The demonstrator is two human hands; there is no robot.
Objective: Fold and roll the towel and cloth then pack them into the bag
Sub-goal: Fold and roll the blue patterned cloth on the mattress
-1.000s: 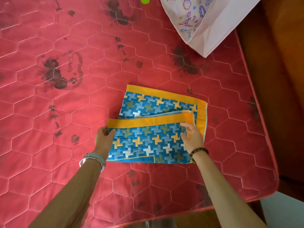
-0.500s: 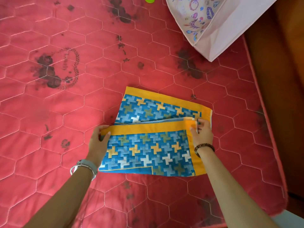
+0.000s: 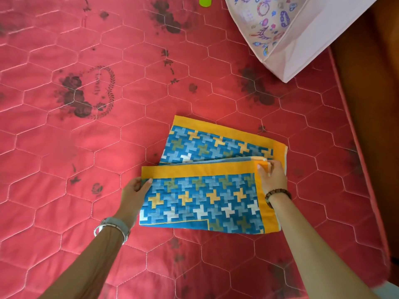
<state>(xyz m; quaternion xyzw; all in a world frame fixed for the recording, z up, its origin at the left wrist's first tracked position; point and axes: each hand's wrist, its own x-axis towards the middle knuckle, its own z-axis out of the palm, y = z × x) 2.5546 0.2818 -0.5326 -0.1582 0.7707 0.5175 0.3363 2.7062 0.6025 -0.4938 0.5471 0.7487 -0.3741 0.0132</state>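
A blue cloth [image 3: 207, 197] with yellow and white pinwheel shapes and an orange border lies partly folded on the red mattress [image 3: 64, 160]. Its near flap is doubled over the far layer, which still shows beyond it. My left hand [image 3: 133, 195] pinches the flap's left edge near the orange corner. My right hand [image 3: 272, 175] grips the flap's upper right orange corner. A pale pink bag [image 3: 291, 37] with coloured doodles stands at the far right of the mattress. No separate towel is in view.
The quilted mattress has dark flower prints. Its right edge [image 3: 367, 190] drops to a brown wooden surface [image 3: 371, 104]. A small green object [image 3: 205, 1] pokes in at the top edge, left of the bag.
Both hands have slid the folded flap's edge a little farther from me, and my right hand moved out to the flap's right corner. The view shifted slightly.
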